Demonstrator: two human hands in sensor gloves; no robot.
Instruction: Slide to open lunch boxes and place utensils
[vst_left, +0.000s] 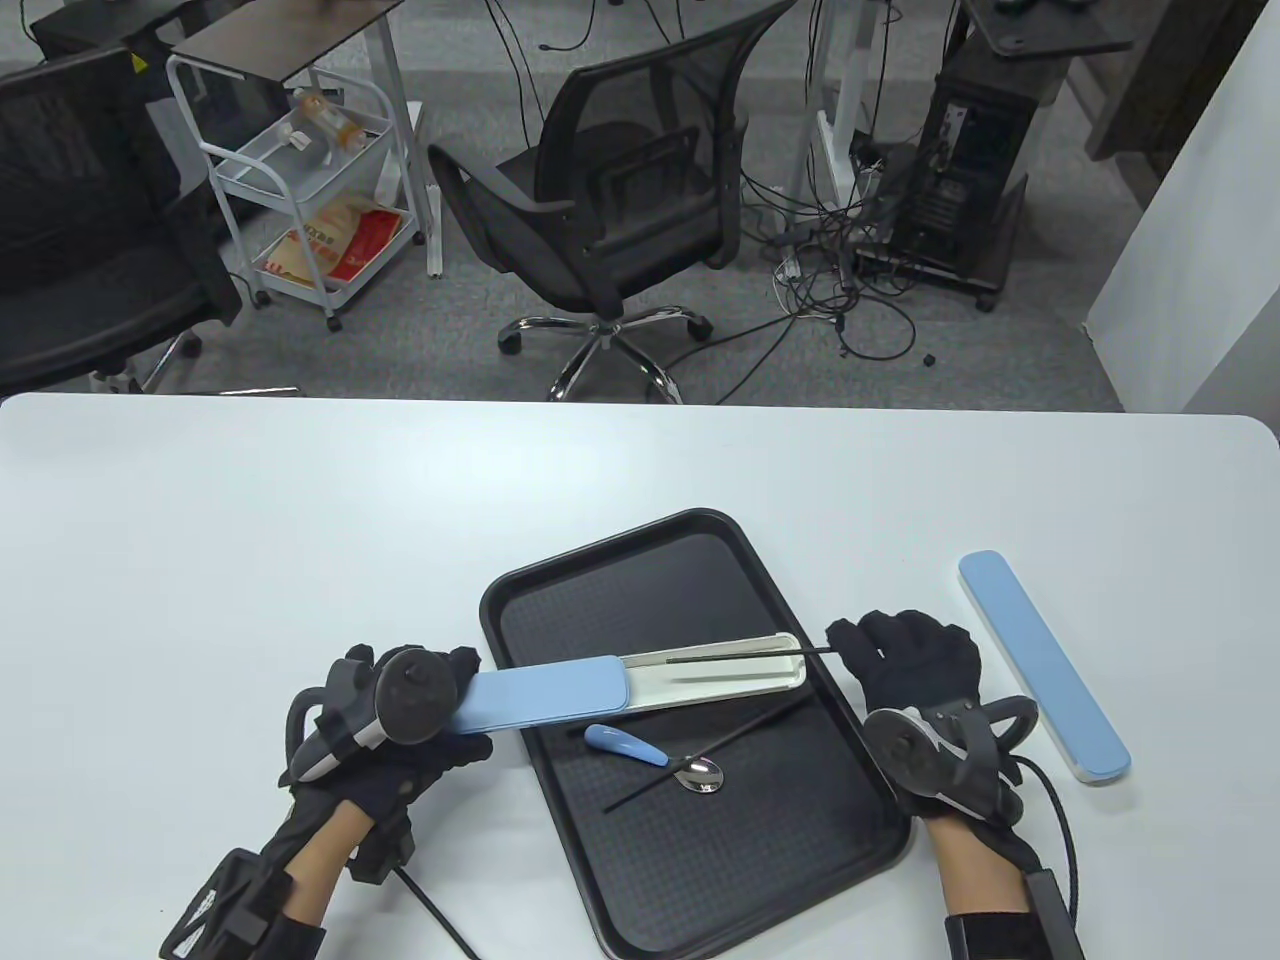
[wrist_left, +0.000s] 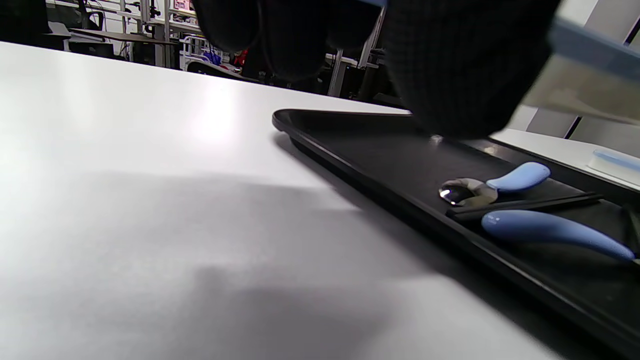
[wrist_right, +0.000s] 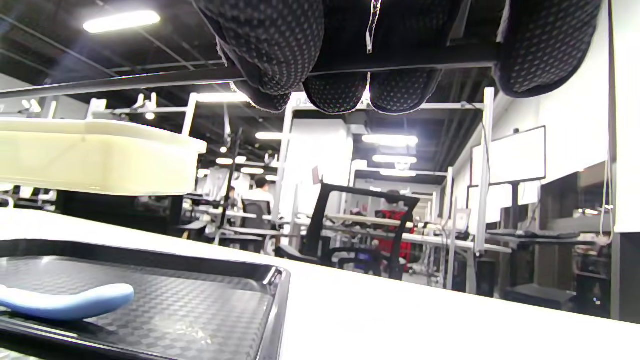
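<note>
A slim utensil box hangs over the black tray (vst_left: 700, 870), slid partly open. Its blue lid (vst_left: 545, 695) sits at the left and its cream inner tray (vst_left: 740, 685) is bared at the right. My left hand (vst_left: 460, 700) grips the lid end. My right hand (vst_left: 850, 645) pinches a black chopstick (vst_left: 750, 657) whose far end lies in the cream tray. A second chopstick (vst_left: 740, 735) and a blue-handled spoon (vst_left: 625, 745) lie on the tray. The right wrist view shows the cream tray (wrist_right: 95, 155) and the held chopstick (wrist_right: 125, 82).
A second blue box (vst_left: 1045, 665), closed, lies on the white table to the right of the tray, close to my right hand. In the left wrist view the spoon bowl (wrist_left: 462, 192) and a blue handle (wrist_left: 550, 232) lie beside the tray's near rim (wrist_left: 380, 200).
</note>
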